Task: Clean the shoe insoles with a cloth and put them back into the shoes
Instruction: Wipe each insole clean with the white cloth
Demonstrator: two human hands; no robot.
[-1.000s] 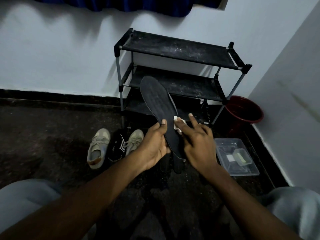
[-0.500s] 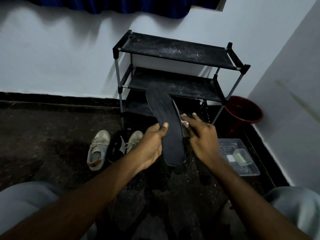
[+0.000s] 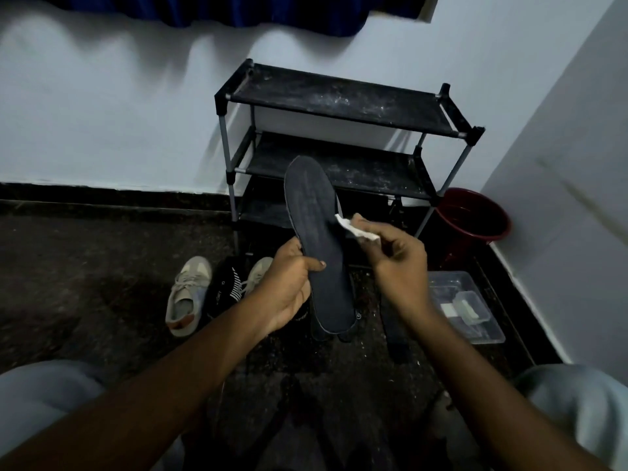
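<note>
Your left hand (image 3: 289, 283) grips the dark insole (image 3: 316, 239) around its middle, toe end pointing to 12 o'clock. At its 3 o'clock edge, your right hand (image 3: 397, 256) pinches a white cloth (image 3: 353, 229).

Dark insole (image 3: 316, 239) stands nearly upright, toe end up — small crumpled white cloth (image 3: 355, 230) at its right edge.

walls (image 3: 102, 124): pale | floor (image 3: 85, 266): dark | black shelf rack (image 3: 339, 100) | light: dim
</note>
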